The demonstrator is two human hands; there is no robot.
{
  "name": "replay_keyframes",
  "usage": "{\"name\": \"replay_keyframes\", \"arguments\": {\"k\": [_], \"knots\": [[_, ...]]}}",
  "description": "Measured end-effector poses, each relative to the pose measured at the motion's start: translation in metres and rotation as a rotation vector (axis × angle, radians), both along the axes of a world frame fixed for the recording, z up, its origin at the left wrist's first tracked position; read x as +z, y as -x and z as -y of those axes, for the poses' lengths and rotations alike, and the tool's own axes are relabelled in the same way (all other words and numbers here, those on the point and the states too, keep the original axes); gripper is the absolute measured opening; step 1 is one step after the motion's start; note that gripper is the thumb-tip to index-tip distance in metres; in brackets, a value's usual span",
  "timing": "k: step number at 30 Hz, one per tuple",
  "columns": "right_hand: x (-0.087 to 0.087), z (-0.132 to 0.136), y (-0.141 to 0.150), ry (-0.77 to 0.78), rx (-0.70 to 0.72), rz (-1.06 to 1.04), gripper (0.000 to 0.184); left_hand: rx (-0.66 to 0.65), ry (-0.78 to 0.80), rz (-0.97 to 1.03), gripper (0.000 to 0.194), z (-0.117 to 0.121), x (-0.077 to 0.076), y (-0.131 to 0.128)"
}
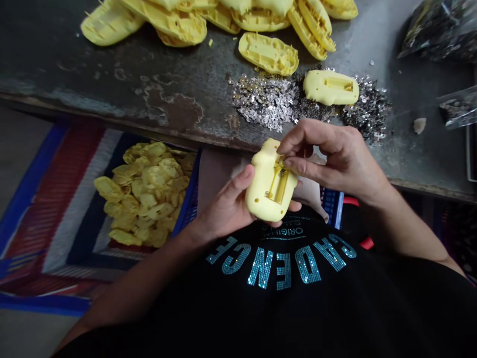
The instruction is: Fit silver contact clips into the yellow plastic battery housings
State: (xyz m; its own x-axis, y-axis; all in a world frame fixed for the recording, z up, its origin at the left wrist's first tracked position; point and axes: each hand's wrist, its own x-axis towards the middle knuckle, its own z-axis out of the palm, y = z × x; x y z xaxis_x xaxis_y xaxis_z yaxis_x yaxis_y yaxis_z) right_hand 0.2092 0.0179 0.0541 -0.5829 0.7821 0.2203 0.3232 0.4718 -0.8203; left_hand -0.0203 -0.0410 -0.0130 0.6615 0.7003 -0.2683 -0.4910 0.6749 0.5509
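My left hand [234,199] is wrapped round a yellow plastic shell [261,184], its long battery slot facing up. Inside the slot, small metal pieces show at both ends. The thumb and forefinger of my right hand [328,154] pinch together at the slot's upper end; whatever sits between the fingertips is too small to make out. Just beyond, at the bench edge, lie a pile of silver metal contacts [264,102] and a darker pile of metal pieces [368,112]. Another yellow shell [320,88] with a slot rests on the darker pile.
Several yellow shell halves [179,27] crowd the back of the grey metal bench [122,74]. Plastic bags of dark parts [439,30] stand at the right. Below the bench at left, a basket [182,214] holds many yellow shells [149,194].
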Motion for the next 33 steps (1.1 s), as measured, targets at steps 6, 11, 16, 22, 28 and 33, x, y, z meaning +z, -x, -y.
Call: {"name": "replay_keyframes", "arguments": {"k": [6,11,16,22,28,33], "knots": [[0.013,-0.002,0.004,-0.084,0.009,0.145,0.008,0.037,-0.030,0.000,0.068,0.004,-0.003,-0.002],[0.019,-0.002,0.008,-0.141,0.013,0.249,0.008,0.051,-0.028,-0.027,0.069,0.006,-0.003,-0.002],[0.013,0.012,0.007,-0.168,-0.124,0.241,0.003,0.063,0.015,0.007,0.067,0.004,-0.002,-0.002],[-0.014,0.024,-0.002,-0.388,-0.185,0.153,0.014,0.009,0.051,0.052,0.075,0.001,-0.001,-0.001],[-0.037,0.028,-0.005,-0.706,-0.155,0.196,0.022,-0.015,0.052,0.078,0.080,0.001,0.001,-0.001],[-0.039,0.035,-0.005,-0.812,-0.205,0.230,0.027,-0.033,0.043,0.082,0.081,0.004,-0.001,-0.001]]}}
